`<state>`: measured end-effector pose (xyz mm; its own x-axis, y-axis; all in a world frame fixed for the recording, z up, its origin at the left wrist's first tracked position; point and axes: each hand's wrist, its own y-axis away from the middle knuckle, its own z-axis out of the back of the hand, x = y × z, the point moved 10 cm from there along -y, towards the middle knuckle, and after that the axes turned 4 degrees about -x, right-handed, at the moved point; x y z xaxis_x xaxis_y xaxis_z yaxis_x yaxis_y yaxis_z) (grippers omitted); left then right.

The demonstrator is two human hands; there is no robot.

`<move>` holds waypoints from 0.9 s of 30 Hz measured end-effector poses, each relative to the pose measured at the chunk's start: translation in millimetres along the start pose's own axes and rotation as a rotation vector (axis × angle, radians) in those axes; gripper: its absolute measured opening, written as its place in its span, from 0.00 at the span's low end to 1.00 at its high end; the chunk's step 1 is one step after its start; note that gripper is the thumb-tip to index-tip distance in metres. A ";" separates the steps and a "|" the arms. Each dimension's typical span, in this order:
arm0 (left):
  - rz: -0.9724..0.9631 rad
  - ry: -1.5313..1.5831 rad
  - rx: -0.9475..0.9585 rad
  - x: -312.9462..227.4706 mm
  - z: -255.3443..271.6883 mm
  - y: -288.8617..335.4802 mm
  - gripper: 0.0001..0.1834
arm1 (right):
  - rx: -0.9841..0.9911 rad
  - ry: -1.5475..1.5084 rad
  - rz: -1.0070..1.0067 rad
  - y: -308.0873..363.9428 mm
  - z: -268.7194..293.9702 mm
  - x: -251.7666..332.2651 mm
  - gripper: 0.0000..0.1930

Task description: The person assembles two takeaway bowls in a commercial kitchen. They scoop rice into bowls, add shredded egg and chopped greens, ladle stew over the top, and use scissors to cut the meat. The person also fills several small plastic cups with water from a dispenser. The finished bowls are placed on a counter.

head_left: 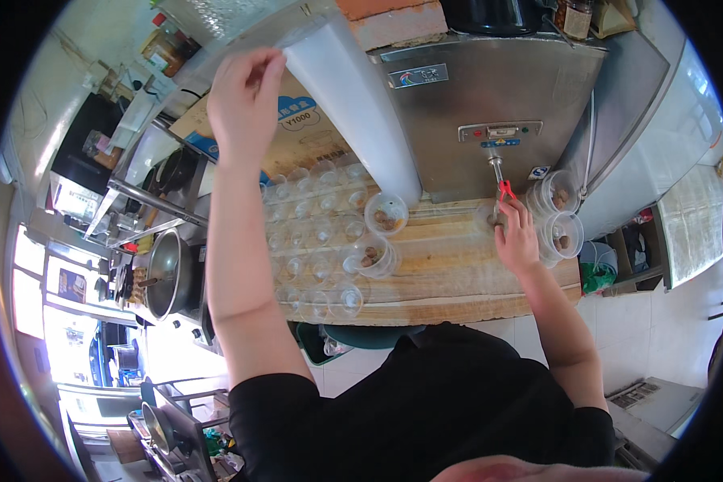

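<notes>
My left hand (245,104) is raised at the far left, fingers curled and thumb and forefinger pinched at the upper edge of a tall translucent white plastic sleeve (353,104). The sleeve leans between a cardboard box and a steel machine; its contents are hard to make out. At the machine's tap (496,166), my right hand (519,241) has its fingers closed about the red lever (506,190). Partly hidden by those fingers, a clear plastic cup (486,215) stands beneath the tap. Right of this hand are stacked clear cups (566,233) with brown lumps inside.
Rows of clear cups (321,233) cover the left of the wooden table (450,281). Two cup stacks near the middle hold brown pieces, one at the front (369,257). Behind rises the steel machine (474,96); a cardboard box (305,120) stands left. A metal wok (169,273) sits further left.
</notes>
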<state>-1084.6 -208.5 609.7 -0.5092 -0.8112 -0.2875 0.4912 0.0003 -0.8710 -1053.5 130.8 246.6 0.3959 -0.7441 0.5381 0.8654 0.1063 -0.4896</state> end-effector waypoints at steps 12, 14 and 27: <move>0.046 -0.358 0.383 27.7 -49.4 -39.2 0.11 | -0.029 -0.009 0.020 2.4 6.1 3.8 0.27; 0.091 -0.327 0.394 30.0 -49.8 -39.6 0.12 | -0.021 -0.017 0.016 2.5 6.8 4.9 0.27; 0.142 0.111 -0.009 18.9 15.0 -3.4 0.09 | -0.032 -0.046 -0.022 4.6 7.6 2.7 0.25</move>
<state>-1085.2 -232.6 613.2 -0.5105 -0.7332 -0.4492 0.5575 0.1155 -0.8221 -1046.2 134.3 251.0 0.3914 -0.7147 0.5797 0.8641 0.0687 -0.4987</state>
